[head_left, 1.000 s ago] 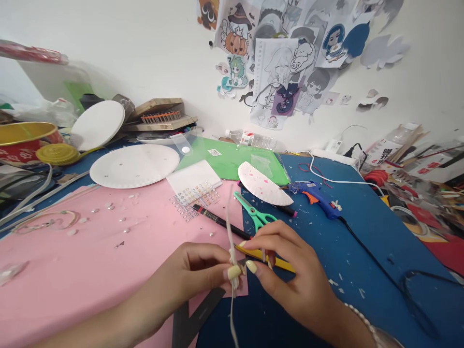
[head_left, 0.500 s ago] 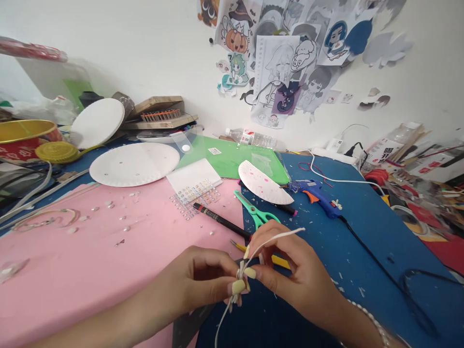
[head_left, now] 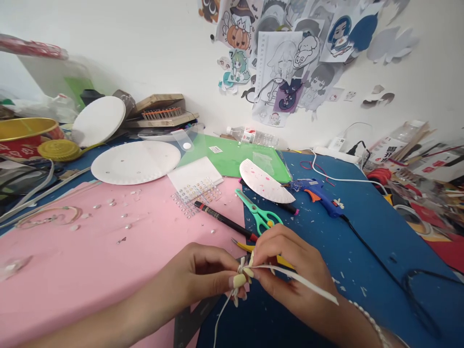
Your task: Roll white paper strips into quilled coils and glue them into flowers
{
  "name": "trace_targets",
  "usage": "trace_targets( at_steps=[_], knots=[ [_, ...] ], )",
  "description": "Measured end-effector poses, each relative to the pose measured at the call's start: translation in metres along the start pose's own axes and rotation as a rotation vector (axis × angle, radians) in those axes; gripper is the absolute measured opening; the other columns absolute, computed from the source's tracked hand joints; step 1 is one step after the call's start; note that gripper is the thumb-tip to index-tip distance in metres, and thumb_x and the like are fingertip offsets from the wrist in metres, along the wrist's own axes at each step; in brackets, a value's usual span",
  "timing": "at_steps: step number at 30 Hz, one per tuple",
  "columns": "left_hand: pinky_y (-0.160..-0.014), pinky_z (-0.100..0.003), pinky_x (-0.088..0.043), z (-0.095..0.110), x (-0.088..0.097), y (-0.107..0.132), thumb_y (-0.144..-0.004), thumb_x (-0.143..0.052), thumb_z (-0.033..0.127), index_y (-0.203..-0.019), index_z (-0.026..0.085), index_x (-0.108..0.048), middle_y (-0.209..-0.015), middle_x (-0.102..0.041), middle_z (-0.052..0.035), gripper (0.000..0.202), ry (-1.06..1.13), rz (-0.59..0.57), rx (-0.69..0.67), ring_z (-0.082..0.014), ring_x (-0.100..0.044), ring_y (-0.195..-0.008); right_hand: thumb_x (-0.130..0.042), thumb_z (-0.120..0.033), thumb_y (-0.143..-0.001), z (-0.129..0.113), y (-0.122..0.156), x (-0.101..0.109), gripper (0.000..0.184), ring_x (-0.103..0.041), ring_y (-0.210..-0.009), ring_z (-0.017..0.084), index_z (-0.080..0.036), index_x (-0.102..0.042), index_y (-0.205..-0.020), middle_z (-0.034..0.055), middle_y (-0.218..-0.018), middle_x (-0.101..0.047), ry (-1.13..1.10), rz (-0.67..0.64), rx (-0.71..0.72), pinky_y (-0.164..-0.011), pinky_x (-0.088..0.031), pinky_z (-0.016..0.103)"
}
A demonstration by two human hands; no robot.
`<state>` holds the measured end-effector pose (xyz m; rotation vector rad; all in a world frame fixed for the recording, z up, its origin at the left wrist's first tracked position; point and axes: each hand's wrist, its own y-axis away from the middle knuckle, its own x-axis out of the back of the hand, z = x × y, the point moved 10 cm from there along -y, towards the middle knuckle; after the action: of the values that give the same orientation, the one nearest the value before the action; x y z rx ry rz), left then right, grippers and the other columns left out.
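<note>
A small looped bundle of white cord [head_left: 241,264] is pinched between the thumb and fingers of my left hand [head_left: 208,275]. Much of the bundle is hidden behind the fingertips. With thumb and index finger, my right hand [head_left: 293,266] grips the cord close beside the bundle, and the fingertips of both hands nearly meet. A flat free end of the cord [head_left: 311,284] runs out across my right hand, while a thinner tail [head_left: 218,321] hangs below my left. Just beyond the hands lie green scissors [head_left: 257,212], a black marker [head_left: 224,220] and a yellow craft knife [head_left: 243,245], partly covered.
Behind are a half paper plate [head_left: 266,181], a blue glue gun [head_left: 322,195] with a black cord, a green folder [head_left: 232,157] and a round paper plate [head_left: 136,162]. Gem stickers [head_left: 194,195] and loose beads lie on pink paper [head_left: 90,261]. A dark triangular ruler [head_left: 190,321] sits below the hands.
The cord's free end, which arched up over my right hand, now stretches to the right and downward. My right fingertips have closed in beside the bundle; my left hand stays almost in place.
</note>
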<state>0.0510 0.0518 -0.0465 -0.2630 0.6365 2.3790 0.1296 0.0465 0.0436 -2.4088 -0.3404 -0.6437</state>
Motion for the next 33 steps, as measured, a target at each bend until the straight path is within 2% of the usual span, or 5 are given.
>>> trace_targets(
  at_steps=[7, 18, 24, 31, 33],
  knots=[
    [-0.059, -0.016, -0.042, 0.0, 0.0, -0.001, -0.073, -0.063, 0.021, -0.065, 0.016, -0.068, -0.062, -0.065, 0.0022, 0.011, -0.026, -0.011, -0.031, -0.0082, -0.056, -0.06, -0.057, -0.003, -0.071, -0.02, 0.003, 0.008, 0.011, -0.055, -0.065, 0.011, -0.013, -0.054, -0.068, 0.0043, -0.066, -0.057, 0.09, 0.125, 0.156, -0.059, -0.046, 0.021],
    [-0.06, -0.015, -0.04, 0.005, 0.002, 0.001, -0.075, -0.06, 0.019, -0.066, 0.016, -0.067, -0.063, -0.064, 0.0035, 0.012, -0.024, -0.005, -0.074, -0.0074, -0.055, -0.062, -0.059, -0.001, -0.069, -0.022, 0.007, 0.006, 0.012, -0.057, -0.067, 0.012, -0.011, -0.059, -0.075, 0.0065, -0.07, -0.062, 0.158, 0.125, 0.207, -0.061, -0.048, 0.024],
    [-0.061, -0.015, -0.041, 0.009, -0.001, 0.0, -0.075, -0.06, 0.017, -0.066, 0.017, -0.068, -0.064, -0.064, 0.0035, 0.012, 0.0, -0.014, -0.081, -0.0071, -0.055, -0.062, -0.058, -0.004, -0.072, -0.012, 0.003, 0.008, 0.011, -0.057, -0.07, 0.011, -0.012, -0.06, -0.077, 0.0047, -0.072, -0.061, 0.028, 0.112, 0.097, -0.064, -0.048, 0.023],
    [-0.06, -0.014, -0.042, 0.004, -0.001, 0.002, -0.073, -0.063, 0.017, -0.065, 0.016, -0.069, -0.062, -0.065, 0.0031, 0.01, -0.003, 0.033, -0.017, -0.0065, -0.055, -0.06, -0.057, -0.017, -0.077, 0.022, 0.004, -0.002, 0.003, -0.056, -0.07, 0.013, -0.019, -0.059, -0.076, 0.0011, -0.074, -0.06, -0.186, 0.023, -0.219, -0.065, -0.047, 0.027],
    [-0.06, -0.014, -0.042, 0.003, -0.002, 0.002, -0.072, -0.064, 0.017, -0.066, 0.016, -0.069, -0.062, -0.065, 0.0034, 0.009, -0.012, 0.009, -0.011, -0.0061, -0.055, -0.06, -0.058, -0.022, -0.077, 0.03, 0.005, -0.005, 0.003, -0.056, -0.071, 0.013, -0.019, -0.059, -0.076, 0.001, -0.075, -0.058, -0.253, 0.01, -0.292, -0.062, -0.046, 0.026]
  ],
)
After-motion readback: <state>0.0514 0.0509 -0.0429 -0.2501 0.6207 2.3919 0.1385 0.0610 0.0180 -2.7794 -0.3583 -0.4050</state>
